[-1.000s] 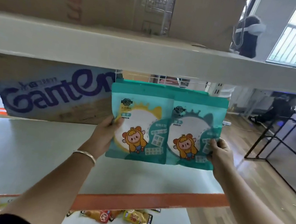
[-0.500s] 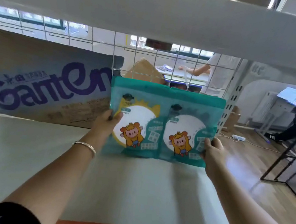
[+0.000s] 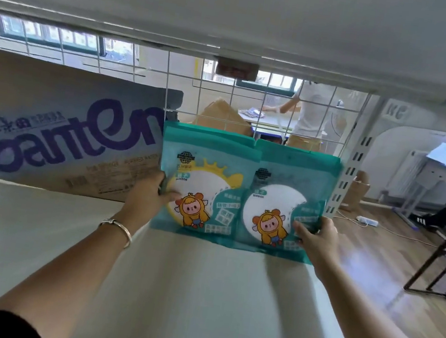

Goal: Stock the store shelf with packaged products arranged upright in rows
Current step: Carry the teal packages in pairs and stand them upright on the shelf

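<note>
Two teal packets with a cartoon figure stand upright side by side at the back of the white shelf [image 3: 197, 295], against the wire grid. My left hand [image 3: 147, 201] grips the left packet [image 3: 205, 166] at its left edge, thumb across the front. My right hand [image 3: 318, 241] holds the right packet [image 3: 292, 179] at its lower right corner. Both packets' bottom edges touch or hover just above the shelf surface; I cannot tell which.
A large cardboard box [image 3: 62, 130] printed "Ganten" fills the shelf's back left, right beside the left packet. The wire grid back [image 3: 253, 109] and a slotted upright [image 3: 351, 173] bound the rear. The upper shelf [image 3: 239, 12] hangs low overhead. A person stands beyond the grid.
Both hands have carried the two packets from the shelf's front deeper in and down to its back by the grid. My view has dropped under the upper shelf.
</note>
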The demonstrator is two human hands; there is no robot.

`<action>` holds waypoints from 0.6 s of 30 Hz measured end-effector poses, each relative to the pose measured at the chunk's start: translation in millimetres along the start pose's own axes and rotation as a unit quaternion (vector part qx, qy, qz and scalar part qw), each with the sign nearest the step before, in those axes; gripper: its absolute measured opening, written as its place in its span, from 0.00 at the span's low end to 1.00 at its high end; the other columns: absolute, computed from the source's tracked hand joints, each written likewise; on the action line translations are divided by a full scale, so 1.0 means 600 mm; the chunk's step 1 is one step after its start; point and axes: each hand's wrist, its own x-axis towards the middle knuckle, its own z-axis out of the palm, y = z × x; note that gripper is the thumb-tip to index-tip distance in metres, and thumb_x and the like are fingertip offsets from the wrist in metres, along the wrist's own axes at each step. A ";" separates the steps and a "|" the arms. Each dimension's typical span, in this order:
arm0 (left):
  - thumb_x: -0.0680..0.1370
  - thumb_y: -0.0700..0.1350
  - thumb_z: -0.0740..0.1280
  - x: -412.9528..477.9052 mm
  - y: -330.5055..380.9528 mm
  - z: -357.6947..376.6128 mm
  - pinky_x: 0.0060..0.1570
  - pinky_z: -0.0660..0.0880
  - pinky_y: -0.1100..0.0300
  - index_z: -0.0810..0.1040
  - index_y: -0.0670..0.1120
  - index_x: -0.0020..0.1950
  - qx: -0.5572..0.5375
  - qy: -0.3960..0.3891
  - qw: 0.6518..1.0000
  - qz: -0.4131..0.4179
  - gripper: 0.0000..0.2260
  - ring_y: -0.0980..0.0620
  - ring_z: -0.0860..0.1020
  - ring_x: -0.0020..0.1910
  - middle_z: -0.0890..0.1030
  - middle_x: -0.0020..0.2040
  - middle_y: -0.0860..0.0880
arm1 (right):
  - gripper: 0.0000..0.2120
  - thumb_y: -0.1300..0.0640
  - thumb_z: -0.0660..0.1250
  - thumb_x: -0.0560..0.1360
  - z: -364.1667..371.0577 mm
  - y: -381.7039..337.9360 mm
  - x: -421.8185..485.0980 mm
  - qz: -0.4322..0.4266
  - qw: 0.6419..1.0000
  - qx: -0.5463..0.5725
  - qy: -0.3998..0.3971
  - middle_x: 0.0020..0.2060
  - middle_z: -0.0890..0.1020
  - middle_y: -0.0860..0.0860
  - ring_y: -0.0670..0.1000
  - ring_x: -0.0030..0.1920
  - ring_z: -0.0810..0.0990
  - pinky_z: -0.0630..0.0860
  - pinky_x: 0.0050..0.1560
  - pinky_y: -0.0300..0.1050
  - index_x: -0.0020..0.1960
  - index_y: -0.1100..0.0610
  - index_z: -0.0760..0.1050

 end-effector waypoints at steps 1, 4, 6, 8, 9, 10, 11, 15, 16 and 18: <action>0.70 0.51 0.73 -0.003 -0.002 0.004 0.40 0.75 0.53 0.73 0.43 0.49 -0.010 0.014 1.000 -0.003 0.16 0.49 0.77 0.41 0.79 0.43 0.47 | 0.11 0.63 0.70 0.72 -0.001 0.002 0.000 -0.002 1.000 0.003 -0.001 0.44 0.78 0.50 0.49 0.42 0.80 0.78 0.32 0.40 0.50 0.59 0.70; 0.69 0.49 0.74 -0.007 -0.008 0.013 0.40 0.72 0.57 0.73 0.44 0.51 -0.055 0.052 0.997 -0.011 0.17 0.49 0.77 0.43 0.79 0.45 0.48 | 0.11 0.63 0.70 0.72 -0.002 0.010 0.000 -0.008 1.000 0.016 0.000 0.45 0.79 0.51 0.49 0.43 0.81 0.80 0.34 0.43 0.49 0.59 0.69; 0.68 0.51 0.74 -0.009 -0.011 0.016 0.46 0.75 0.54 0.73 0.47 0.52 -0.074 0.072 0.995 -0.013 0.18 0.49 0.77 0.46 0.79 0.50 0.47 | 0.11 0.63 0.71 0.71 -0.001 0.015 0.002 -0.013 1.000 0.017 0.007 0.47 0.79 0.52 0.49 0.43 0.81 0.80 0.35 0.45 0.48 0.58 0.69; 0.67 0.52 0.74 -0.012 -0.012 0.019 0.47 0.76 0.51 0.72 0.48 0.51 -0.070 0.099 0.992 -0.030 0.18 0.48 0.76 0.47 0.75 0.52 0.44 | 0.12 0.62 0.71 0.71 0.001 0.016 0.004 -0.018 1.000 0.012 0.017 0.48 0.78 0.54 0.50 0.43 0.80 0.80 0.35 0.45 0.49 0.59 0.69; 0.67 0.52 0.74 -0.016 -0.010 0.019 0.46 0.75 0.52 0.72 0.47 0.51 -0.061 0.104 0.992 -0.040 0.19 0.48 0.75 0.47 0.74 0.53 0.43 | 0.13 0.62 0.71 0.71 0.002 0.017 0.007 -0.018 1.000 0.009 0.023 0.50 0.78 0.55 0.51 0.44 0.80 0.80 0.35 0.45 0.50 0.60 0.68; 0.67 0.51 0.74 -0.018 -0.012 0.022 0.45 0.73 0.55 0.71 0.45 0.52 -0.050 0.105 0.992 -0.050 0.20 0.48 0.73 0.47 0.73 0.54 0.42 | 0.14 0.62 0.71 0.71 0.002 0.021 0.009 -0.014 0.999 0.004 0.029 0.51 0.77 0.56 0.52 0.45 0.80 0.80 0.35 0.46 0.51 0.59 0.68; 0.68 0.51 0.74 -0.023 -0.012 0.023 0.44 0.71 0.57 0.71 0.43 0.54 -0.039 0.101 0.992 -0.061 0.22 0.48 0.71 0.48 0.72 0.54 0.42 | 0.16 0.62 0.72 0.71 0.002 0.023 0.009 -0.008 0.999 0.000 0.032 0.53 0.77 0.57 0.54 0.46 0.80 0.81 0.37 0.48 0.52 0.58 0.67; 0.73 0.52 0.69 -0.048 -0.013 0.023 0.48 0.73 0.56 0.67 0.40 0.62 -0.021 0.095 0.993 -0.068 0.24 0.48 0.71 0.53 0.69 0.59 0.42 | 0.23 0.61 0.72 0.71 0.004 0.019 -0.002 -0.002 0.998 -0.043 0.046 0.59 0.70 0.57 0.56 0.52 0.78 0.81 0.46 0.56 0.61 0.57 0.66; 0.74 0.53 0.67 -0.056 -0.013 0.021 0.49 0.74 0.55 0.67 0.40 0.63 -0.015 0.091 0.994 -0.063 0.24 0.47 0.72 0.54 0.69 0.60 0.42 | 0.24 0.62 0.71 0.71 0.004 0.015 -0.007 -0.001 0.997 -0.054 0.051 0.60 0.67 0.57 0.55 0.52 0.77 0.81 0.48 0.55 0.64 0.58 0.65; 0.76 0.49 0.65 -0.072 -0.012 0.014 0.52 0.74 0.54 0.67 0.41 0.64 -0.010 0.077 0.995 -0.063 0.20 0.45 0.73 0.56 0.69 0.61 0.42 | 0.23 0.64 0.67 0.74 0.003 0.006 -0.019 0.003 0.994 -0.083 0.064 0.62 0.64 0.57 0.52 0.51 0.72 0.79 0.51 0.51 0.66 0.59 0.64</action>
